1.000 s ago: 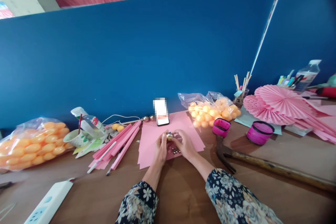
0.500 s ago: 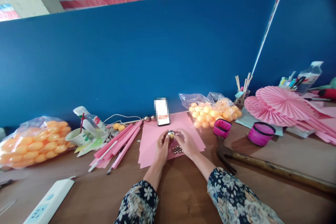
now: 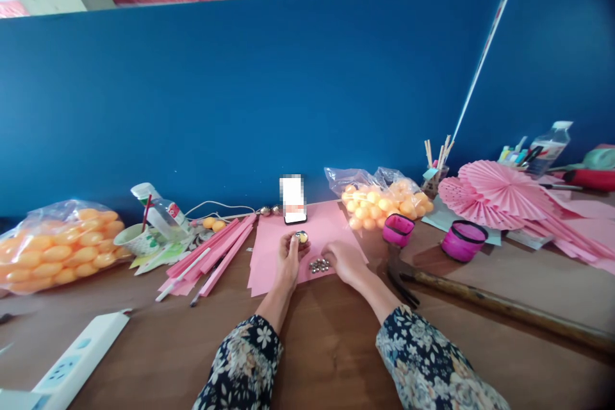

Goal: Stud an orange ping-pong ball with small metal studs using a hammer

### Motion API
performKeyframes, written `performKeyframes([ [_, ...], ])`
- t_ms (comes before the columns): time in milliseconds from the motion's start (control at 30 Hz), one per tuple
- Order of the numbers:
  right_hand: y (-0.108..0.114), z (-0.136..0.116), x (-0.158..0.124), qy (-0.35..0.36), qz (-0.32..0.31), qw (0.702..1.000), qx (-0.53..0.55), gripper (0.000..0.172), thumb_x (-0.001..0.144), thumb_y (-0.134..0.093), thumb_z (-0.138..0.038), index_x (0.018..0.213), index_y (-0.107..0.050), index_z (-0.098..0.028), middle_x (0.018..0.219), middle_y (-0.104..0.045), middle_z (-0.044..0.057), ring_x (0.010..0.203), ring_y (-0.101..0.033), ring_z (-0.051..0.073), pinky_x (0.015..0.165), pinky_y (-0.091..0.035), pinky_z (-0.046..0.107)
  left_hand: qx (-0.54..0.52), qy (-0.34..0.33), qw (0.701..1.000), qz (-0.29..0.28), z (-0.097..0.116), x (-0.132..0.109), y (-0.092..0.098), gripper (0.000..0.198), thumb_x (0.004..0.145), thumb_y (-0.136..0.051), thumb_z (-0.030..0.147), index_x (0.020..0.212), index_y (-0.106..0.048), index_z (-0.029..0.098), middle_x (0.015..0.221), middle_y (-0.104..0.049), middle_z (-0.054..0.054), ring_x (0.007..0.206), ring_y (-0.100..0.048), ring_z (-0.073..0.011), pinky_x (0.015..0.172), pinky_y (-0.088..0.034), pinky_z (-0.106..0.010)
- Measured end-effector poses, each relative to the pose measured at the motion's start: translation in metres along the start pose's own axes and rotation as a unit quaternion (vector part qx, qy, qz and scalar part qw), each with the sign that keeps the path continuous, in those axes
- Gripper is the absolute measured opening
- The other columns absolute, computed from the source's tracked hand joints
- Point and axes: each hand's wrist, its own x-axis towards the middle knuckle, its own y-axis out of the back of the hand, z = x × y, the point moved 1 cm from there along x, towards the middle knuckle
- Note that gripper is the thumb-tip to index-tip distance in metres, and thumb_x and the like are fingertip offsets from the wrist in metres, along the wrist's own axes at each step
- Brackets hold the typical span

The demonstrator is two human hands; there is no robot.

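Observation:
My left hand point(image 3: 288, 264) holds a small round metallic piece point(image 3: 302, 237) with a yellowish middle, over pink paper sheets point(image 3: 269, 250). To its right, a little cluster of shiny metal beads point(image 3: 319, 266) lies on the paper. My right hand point(image 3: 344, 262) is beside those beads, its fingers bent and drawn together at the beads' upper right edge; whether anything is between the fingertips is too small to tell. Behind my hands a phone point(image 3: 293, 200) stands upright at the back of the paper.
A hammer point(image 3: 480, 298) and two magenta bands point(image 3: 464, 241) lie to the right, near pink paper fans point(image 3: 504, 195). Bags of orange balls point(image 3: 57, 250) sit on both sides. Pink strips point(image 3: 216, 256) and a power strip point(image 3: 79, 359) are at left.
My right hand has come away from the round metallic piece and moved down beside the beads. My left hand still holds the piece, now tilted with its yellowish middle showing. The view has shifted slightly.

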Motion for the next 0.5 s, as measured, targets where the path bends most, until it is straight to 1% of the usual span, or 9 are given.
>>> performKeyframes([
  [100, 0.0023, 0.0052, 0.0022, 0.012, -0.028, 1.000, -0.002, 0.018, 0.074, -0.052, -0.016, 0.077, -0.066, -0.025, 0.076, -0.066, 0.001, 0.072, -0.059, 0.017, 0.065, -0.041, 0.026, 0.003, -0.002, 1.000, 0.006, 0.0000, 0.0003, 0.0003, 0.035, 0.074, -0.051, 0.045, 0.095, -0.050, 0.018, 0.086, -0.061, -0.005, 0.072, -0.061, -0.0130, 0.075, -0.048, -0.037],
  [233, 0.0049, 0.0071, 0.0028, 0.018, -0.044, 0.999, -0.004, 0.015, 0.070, -0.057, -0.016, 0.076, -0.067, -0.025, 0.079, -0.066, 0.000, 0.074, -0.060, 0.017, 0.066, -0.042, 0.026, 0.001, 0.001, 1.000, 0.007, -0.0019, 0.0013, 0.0018, 0.035, 0.074, -0.050, 0.044, 0.097, -0.051, 0.017, 0.086, -0.061, -0.005, 0.074, -0.061, -0.0134, 0.075, -0.048, -0.037],
  [367, 0.0028, 0.0028, 0.0002, 0.011, -0.034, 0.999, -0.014, 0.012, 0.069, -0.058, -0.017, 0.072, -0.067, -0.025, 0.074, -0.065, 0.001, 0.071, -0.059, 0.017, 0.064, -0.040, 0.026, -0.004, 0.003, 1.000, 0.009, -0.0041, 0.0027, 0.0030, 0.036, 0.075, -0.049, 0.044, 0.099, -0.051, 0.017, 0.085, -0.061, -0.005, 0.073, -0.061, -0.0134, 0.075, -0.048, -0.037],
  [500, 0.0009, -0.0011, -0.0007, 0.000, -0.009, 1.000, -0.017, 0.008, 0.072, -0.056, -0.023, 0.071, -0.064, -0.024, 0.075, -0.064, 0.001, 0.070, -0.058, 0.017, 0.062, -0.039, 0.025, -0.007, 0.008, 1.000, 0.012, -0.0024, 0.0019, 0.0014, 0.038, 0.074, -0.050, 0.045, 0.099, -0.052, 0.017, 0.081, -0.062, -0.004, 0.070, -0.062, -0.0142, 0.074, -0.049, -0.038],
])
